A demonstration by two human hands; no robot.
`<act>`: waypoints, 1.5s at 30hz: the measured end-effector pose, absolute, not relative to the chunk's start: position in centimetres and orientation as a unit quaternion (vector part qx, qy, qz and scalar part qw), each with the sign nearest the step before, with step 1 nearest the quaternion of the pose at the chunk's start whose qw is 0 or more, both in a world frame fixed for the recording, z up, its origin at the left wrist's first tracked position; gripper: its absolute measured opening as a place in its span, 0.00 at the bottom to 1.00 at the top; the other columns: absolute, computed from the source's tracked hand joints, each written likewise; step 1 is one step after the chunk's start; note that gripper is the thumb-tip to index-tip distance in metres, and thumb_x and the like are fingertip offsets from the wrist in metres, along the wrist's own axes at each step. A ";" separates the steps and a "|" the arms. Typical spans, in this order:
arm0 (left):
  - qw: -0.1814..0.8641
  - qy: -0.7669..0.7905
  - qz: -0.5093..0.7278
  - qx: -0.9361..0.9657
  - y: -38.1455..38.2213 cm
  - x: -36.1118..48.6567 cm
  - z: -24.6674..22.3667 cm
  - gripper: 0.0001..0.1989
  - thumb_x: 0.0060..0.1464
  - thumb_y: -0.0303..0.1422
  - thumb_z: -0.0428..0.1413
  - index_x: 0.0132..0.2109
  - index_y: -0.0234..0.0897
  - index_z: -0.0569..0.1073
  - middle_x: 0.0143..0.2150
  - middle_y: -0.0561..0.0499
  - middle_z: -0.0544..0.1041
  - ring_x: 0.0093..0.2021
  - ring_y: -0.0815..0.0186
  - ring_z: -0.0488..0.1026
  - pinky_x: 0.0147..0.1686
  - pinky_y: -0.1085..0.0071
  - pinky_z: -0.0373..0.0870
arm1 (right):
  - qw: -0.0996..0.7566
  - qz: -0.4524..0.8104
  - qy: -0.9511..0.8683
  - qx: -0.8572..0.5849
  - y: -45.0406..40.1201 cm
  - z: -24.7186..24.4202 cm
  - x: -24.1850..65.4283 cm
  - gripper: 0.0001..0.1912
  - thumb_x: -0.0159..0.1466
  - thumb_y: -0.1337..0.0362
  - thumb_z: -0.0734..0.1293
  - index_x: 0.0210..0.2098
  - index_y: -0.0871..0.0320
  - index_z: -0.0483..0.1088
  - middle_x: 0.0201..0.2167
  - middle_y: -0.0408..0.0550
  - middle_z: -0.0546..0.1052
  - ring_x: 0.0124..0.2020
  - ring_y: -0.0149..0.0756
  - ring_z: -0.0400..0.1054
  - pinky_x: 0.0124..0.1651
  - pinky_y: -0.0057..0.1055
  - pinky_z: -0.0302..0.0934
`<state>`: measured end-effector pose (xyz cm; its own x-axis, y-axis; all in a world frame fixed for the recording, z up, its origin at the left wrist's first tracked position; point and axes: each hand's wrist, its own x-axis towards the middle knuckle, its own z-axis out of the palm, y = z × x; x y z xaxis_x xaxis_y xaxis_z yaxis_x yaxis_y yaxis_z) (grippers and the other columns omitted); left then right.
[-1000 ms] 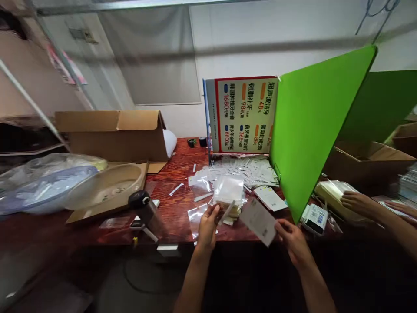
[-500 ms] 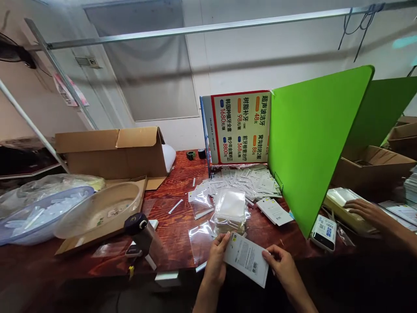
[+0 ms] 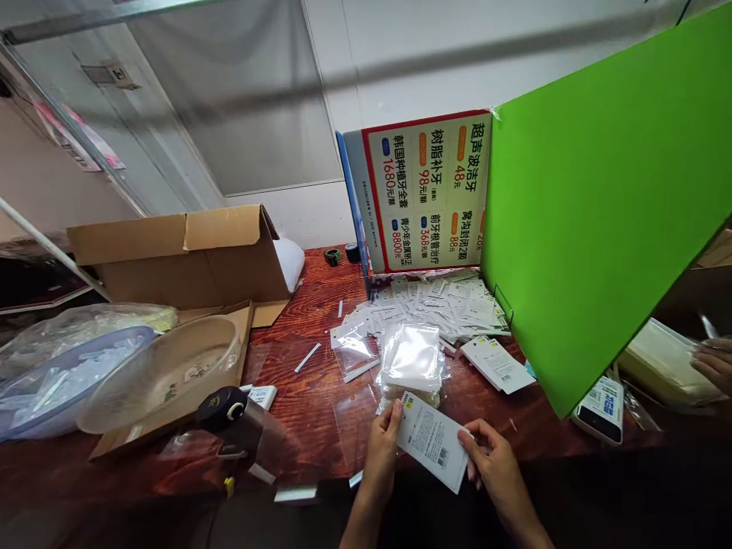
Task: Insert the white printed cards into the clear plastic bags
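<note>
A white printed card [image 3: 433, 442] with a barcode and a yellow mark is held tilted at the table's front edge. My left hand [image 3: 382, 450] pinches its upper left corner, thumb on top. On its right edge, my right hand [image 3: 490, 456] grips with thumb and fingers. Just beyond the card lies a stack of clear plastic bags [image 3: 410, 358]. A small stack of similar cards [image 3: 497, 364] rests to the right of the bags. Behind them spreads a loose heap of packed cards [image 3: 435, 305].
A green divider [image 3: 595, 198] and a price board [image 3: 428, 194] stand behind the heap. At left are a clear basin [image 3: 165, 374], a blue basin [image 3: 74, 389], a cardboard box [image 3: 183, 259] and a dark-capped bottle [image 3: 229, 415]. Another person's hand [image 3: 714, 362] is at far right.
The view has shifted closer and downward, so the divider fills more of the right side. Both hands keep hold of the card. The other person's hand has moved toward the right edge.
</note>
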<state>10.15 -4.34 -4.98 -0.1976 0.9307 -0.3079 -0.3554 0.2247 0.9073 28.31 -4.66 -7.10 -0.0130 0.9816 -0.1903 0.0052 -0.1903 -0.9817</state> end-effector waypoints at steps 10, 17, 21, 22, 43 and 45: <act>0.559 0.530 0.592 0.237 -2.4 9.8 -5.4 0.32 0.37 0.58 0.65 0.36 0.31 0.80 0.35 0.41 0.82 0.37 0.55 0.79 0.37 0.66 0.74 | 0.495 0.571 -0.400 -0.519 -3.6 -7.5 27.2 0.28 0.53 0.36 0.70 0.30 0.56 0.69 0.11 0.39 0.67 0.12 0.31 0.60 0.14 0.25 0.57; 0.581 0.517 0.584 0.233 -2.0 10.7 -4.6 0.30 0.39 0.57 0.65 0.34 0.32 0.80 0.34 0.40 0.83 0.39 0.51 0.79 0.42 0.61 0.75 | 0.523 0.567 -0.356 -0.527 -3.2 -7.5 26.3 0.28 0.52 0.36 0.71 0.30 0.55 0.68 0.11 0.40 0.67 0.12 0.33 0.61 0.15 0.26 0.58; 0.604 0.504 0.568 0.243 -2.1 11.6 -4.9 0.33 0.33 0.59 0.66 0.34 0.31 0.80 0.34 0.39 0.83 0.39 0.50 0.79 0.41 0.60 0.75 | 0.562 0.567 -0.364 -0.480 -3.5 -6.3 25.6 0.26 0.53 0.41 0.73 0.36 0.55 0.68 0.18 0.42 0.73 0.18 0.36 0.68 0.21 0.28 0.64; 0.611 0.503 0.561 0.244 -2.1 11.8 -5.1 0.34 0.34 0.60 0.65 0.34 0.31 0.80 0.35 0.38 0.83 0.38 0.50 0.79 0.40 0.60 0.75 | 0.562 0.572 -0.369 -0.470 -3.6 -6.1 25.5 0.26 0.53 0.41 0.73 0.37 0.55 0.68 0.20 0.43 0.75 0.19 0.37 0.69 0.22 0.29 0.66; 0.532 0.519 0.580 0.334 -2.8 10.8 -4.2 0.28 0.43 0.49 0.67 0.44 0.33 0.76 0.42 0.38 0.83 0.43 0.50 0.80 0.43 0.60 0.76 | 0.477 0.597 -0.402 -0.504 -3.9 -7.9 28.1 0.28 0.55 0.38 0.70 0.23 0.55 0.60 0.11 0.37 0.65 0.11 0.26 0.56 0.13 0.20 0.48; 0.527 0.513 0.596 0.323 -2.6 10.1 -3.7 0.27 0.45 0.50 0.66 0.45 0.33 0.74 0.39 0.40 0.83 0.38 0.52 0.81 0.40 0.61 0.77 | 0.462 0.603 -0.437 -0.482 -4.0 -7.5 29.2 0.27 0.56 0.39 0.69 0.24 0.55 0.60 0.15 0.38 0.67 0.12 0.25 0.57 0.14 0.21 0.49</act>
<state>10.08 -2.57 -3.75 -0.2362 0.9593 -0.1549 -0.2956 0.0809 0.9519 29.22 -3.96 -7.52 -0.1089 0.9781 -0.1772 -0.1366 -0.1913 -0.9720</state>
